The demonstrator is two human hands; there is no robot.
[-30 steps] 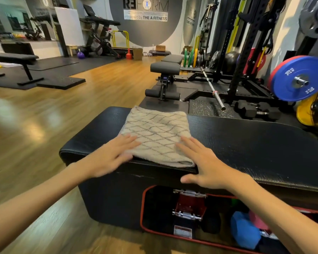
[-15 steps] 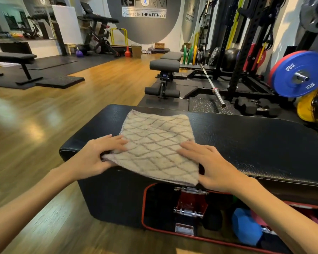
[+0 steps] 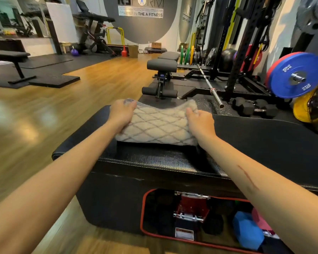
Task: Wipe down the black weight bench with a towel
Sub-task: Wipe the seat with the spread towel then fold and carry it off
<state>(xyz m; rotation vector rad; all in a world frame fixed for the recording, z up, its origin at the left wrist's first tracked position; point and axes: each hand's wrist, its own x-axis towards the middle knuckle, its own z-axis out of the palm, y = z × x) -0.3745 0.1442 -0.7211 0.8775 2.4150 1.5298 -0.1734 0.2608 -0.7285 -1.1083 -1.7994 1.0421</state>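
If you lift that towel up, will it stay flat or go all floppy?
Probably floppy: the towel already sags between the left hand and right hand. It looks fluffy, so likely light. It would probably slide easily over the smooth black bench.

One head-worn view, looking forward and down along both forearms, close over the desk (image 3: 154,158); gym floor (image 3: 44,116) stretches away beyond the fingers (image 3: 189,111).

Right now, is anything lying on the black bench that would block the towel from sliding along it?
Nothing visible does. Both the left hand and right hand grip the towel, and the bench top to the right looks bare.
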